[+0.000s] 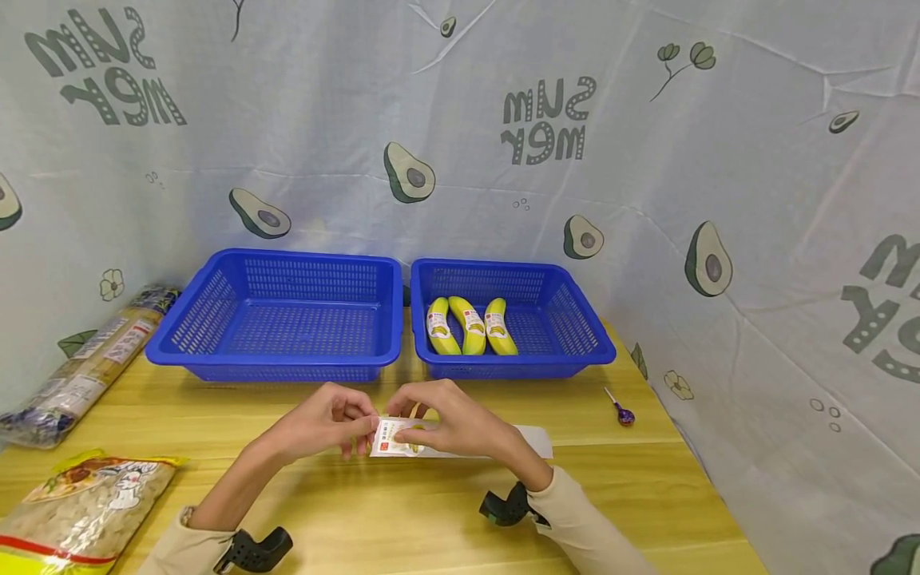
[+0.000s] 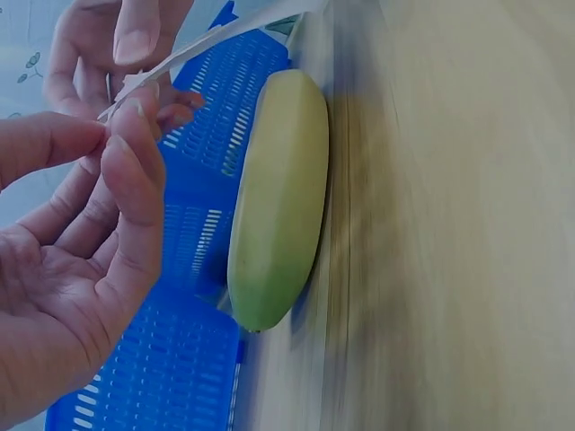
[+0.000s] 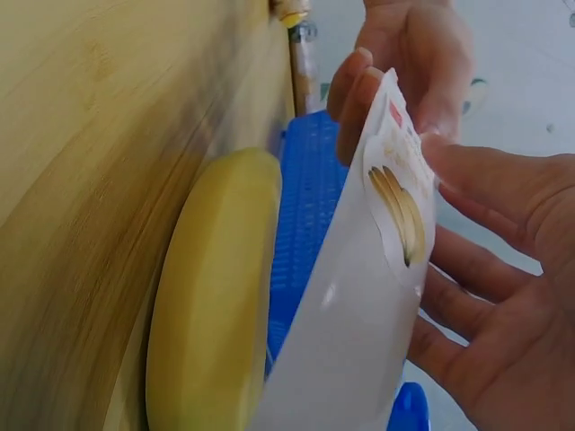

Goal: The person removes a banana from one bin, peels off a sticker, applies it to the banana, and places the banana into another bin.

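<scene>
Both hands hold a white strip of label paper (image 1: 533, 441) above the table. It carries a sticker (image 3: 395, 215) printed with bananas and a red mark. My left hand (image 1: 327, 426) pinches the strip's left end between thumb and forefinger, seen close in the left wrist view. With the thumb on its printed face and fingers behind, my right hand (image 1: 456, 422) grips the strip near the sticker. Below the hands, a yellow-green banana (image 2: 280, 202) with no label on its visible side lies on the table; the hands hide it in the head view.
Three labelled bananas (image 1: 472, 326) lie in the right blue basket (image 1: 575, 363). A larger blue basket (image 1: 280, 361) stands left of it. A lollipop (image 1: 624, 415) lies at right. At left are a long clear package (image 1: 93, 363) and a yellow-edged food bag (image 1: 93, 511).
</scene>
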